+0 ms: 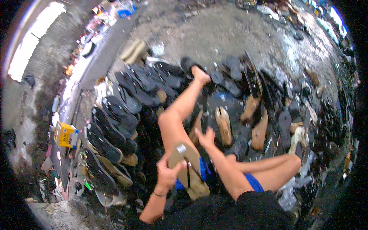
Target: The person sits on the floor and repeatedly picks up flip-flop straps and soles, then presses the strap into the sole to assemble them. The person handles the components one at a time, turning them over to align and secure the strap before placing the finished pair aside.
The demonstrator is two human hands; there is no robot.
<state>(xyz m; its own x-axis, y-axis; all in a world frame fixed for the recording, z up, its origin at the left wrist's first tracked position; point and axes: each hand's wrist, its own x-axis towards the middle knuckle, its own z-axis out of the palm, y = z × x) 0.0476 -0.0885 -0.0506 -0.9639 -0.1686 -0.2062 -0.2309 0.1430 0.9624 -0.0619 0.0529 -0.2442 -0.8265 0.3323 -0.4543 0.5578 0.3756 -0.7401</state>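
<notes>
The grey floor (180, 32) offers its widest open stretch beyond the footwear, bounded on the left by a long dark strip (101, 59) with litter along its outer edge. The person's legs take up much of the middle: one stretched leg (174, 130) reaches the arc of dark sandals (140, 86), the other lies bent toward the right, so free room between them is narrow. The sandals crowd close from the left round to the far side. In front of the body, above the lap, the left hand (167, 174) grips a tan sandal (193, 176) by its side, thumb over the sole. The right hand (206, 138) is spread, just beside a wooden foot form (223, 124); blur hides whether it touches anything. Leftward, near the strip, sits a small yellow box (66, 135).
</notes>
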